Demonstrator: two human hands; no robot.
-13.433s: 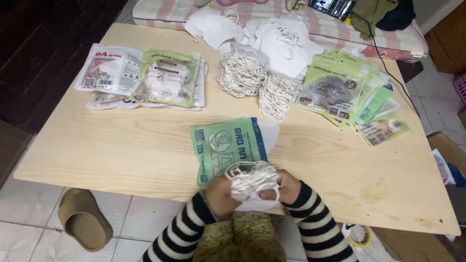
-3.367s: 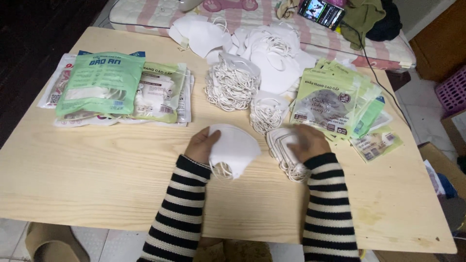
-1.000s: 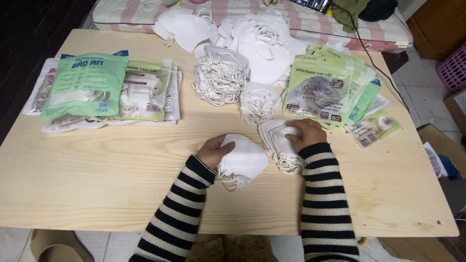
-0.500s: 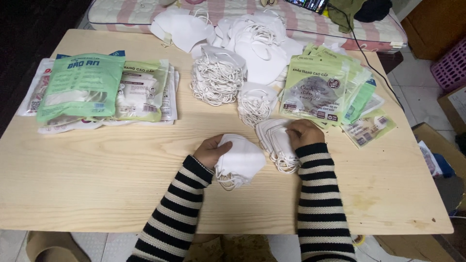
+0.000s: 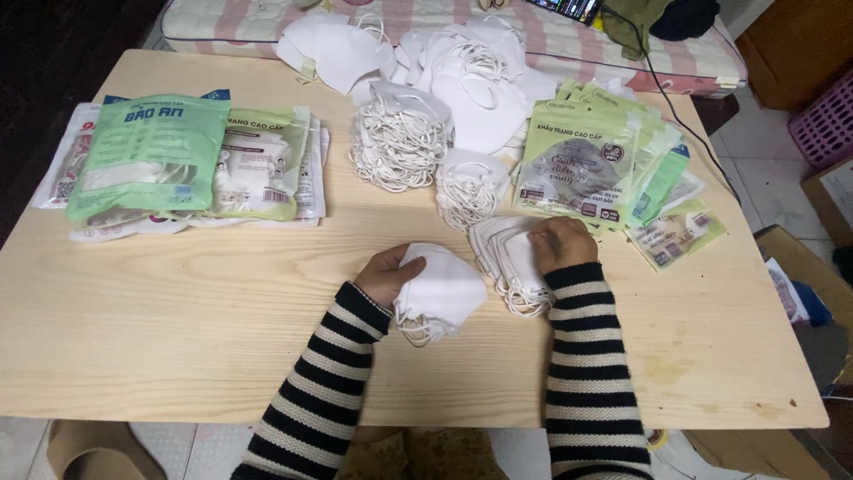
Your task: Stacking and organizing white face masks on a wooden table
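White folded face masks (image 5: 440, 289): a small bundle of soft, white, cup-folded masks, stacked flat against one another, lying on the pale wooden worktop near its front middle. Thin white ear loops hang loose from the lower edge of the bundle and curl onto the wood. The left hand (image 5: 388, 274) grips the bundle at its left side. Second stack of masks (image 5: 513, 262): same white kind, fanned slightly so the folded edges show as layered ridges, loops trailing at the lower right; it lies just beside the first bundle, with the right hand (image 5: 562, 244) pressing on its upper right.
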